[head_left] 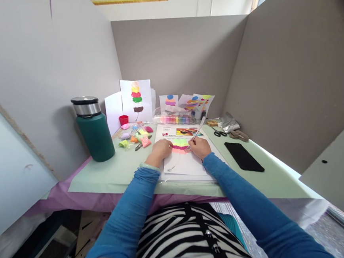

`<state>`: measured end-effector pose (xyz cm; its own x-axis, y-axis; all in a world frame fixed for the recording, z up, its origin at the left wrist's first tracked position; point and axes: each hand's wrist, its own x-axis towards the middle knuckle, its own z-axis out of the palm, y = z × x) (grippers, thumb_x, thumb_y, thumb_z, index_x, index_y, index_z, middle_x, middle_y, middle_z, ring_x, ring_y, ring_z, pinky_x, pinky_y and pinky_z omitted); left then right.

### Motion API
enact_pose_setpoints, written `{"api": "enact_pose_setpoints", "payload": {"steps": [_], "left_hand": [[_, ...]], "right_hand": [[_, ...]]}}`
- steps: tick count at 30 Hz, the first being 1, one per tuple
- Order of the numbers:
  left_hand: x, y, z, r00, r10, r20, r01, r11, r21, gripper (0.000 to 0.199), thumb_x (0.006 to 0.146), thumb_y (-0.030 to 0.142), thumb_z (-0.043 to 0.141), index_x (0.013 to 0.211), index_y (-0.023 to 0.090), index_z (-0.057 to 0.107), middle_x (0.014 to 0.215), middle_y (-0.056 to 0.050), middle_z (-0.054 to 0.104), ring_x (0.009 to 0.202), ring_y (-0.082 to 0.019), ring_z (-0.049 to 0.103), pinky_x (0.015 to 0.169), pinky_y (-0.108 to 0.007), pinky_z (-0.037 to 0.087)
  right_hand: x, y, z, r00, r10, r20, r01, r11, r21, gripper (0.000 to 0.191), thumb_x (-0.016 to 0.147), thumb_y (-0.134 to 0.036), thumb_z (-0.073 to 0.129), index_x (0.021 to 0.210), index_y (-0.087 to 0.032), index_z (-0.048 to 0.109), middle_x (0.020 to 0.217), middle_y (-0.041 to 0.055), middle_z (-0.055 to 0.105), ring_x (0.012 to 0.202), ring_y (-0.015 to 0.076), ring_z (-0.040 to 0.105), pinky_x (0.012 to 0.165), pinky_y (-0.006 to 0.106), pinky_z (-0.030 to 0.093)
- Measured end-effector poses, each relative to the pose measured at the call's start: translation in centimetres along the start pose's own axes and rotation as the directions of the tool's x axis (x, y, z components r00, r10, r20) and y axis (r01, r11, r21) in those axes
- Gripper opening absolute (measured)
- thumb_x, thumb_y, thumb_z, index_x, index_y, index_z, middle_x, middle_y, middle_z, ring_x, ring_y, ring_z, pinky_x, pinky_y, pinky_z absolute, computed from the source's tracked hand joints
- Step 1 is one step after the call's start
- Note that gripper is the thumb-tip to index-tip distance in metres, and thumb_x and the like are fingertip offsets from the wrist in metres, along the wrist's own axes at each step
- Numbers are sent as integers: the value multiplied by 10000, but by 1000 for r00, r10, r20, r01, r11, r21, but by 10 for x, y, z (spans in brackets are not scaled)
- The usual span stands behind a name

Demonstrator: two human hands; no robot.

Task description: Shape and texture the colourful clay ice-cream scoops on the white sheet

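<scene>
A fork (196, 132) is in my right hand (201, 147); its handle slants up and away, and its tines touch the right part of a layered patch of soft clay (180, 144). The patch runs yellow-green, magenta and pale pink on a white sheet of paper (189, 168). My left hand (161, 150) rests at the patch's left edge, fingers curled and closed. Whether something is pinched in its fingertips is hidden. A small dark drawn mark (171, 168) shows on the lower left of the sheet.
Bagged lumps of coloured clay (134, 139) lie left of the paper, near a green bottle (94, 129). A red cup (124, 119), propped pictures (136, 98) and a clay pack (175, 118) stand behind. Scissors (219, 132) and a black phone (243, 156) lie right. Grey partitions (180, 52) enclose the table.
</scene>
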<state>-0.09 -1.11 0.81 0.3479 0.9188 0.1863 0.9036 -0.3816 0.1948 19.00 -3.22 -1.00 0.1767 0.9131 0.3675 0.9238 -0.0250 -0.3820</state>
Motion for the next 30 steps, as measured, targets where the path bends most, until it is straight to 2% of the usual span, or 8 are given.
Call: {"api": "enact_pose_setpoints", "payload": {"steps": [30], "left_hand": [[-1,1,-1,1000,-7,0,7,1000,-14,339,852,237,490,1108,224,712,1180,-74,673,1118,-223,597,956,-293,460]], "right_hand": [[1,3,1,1000,16,-5,-16,1000,6,290,901,-313,442,975,-185,692,929,83,716,875,194,633,699,240,380]]}}
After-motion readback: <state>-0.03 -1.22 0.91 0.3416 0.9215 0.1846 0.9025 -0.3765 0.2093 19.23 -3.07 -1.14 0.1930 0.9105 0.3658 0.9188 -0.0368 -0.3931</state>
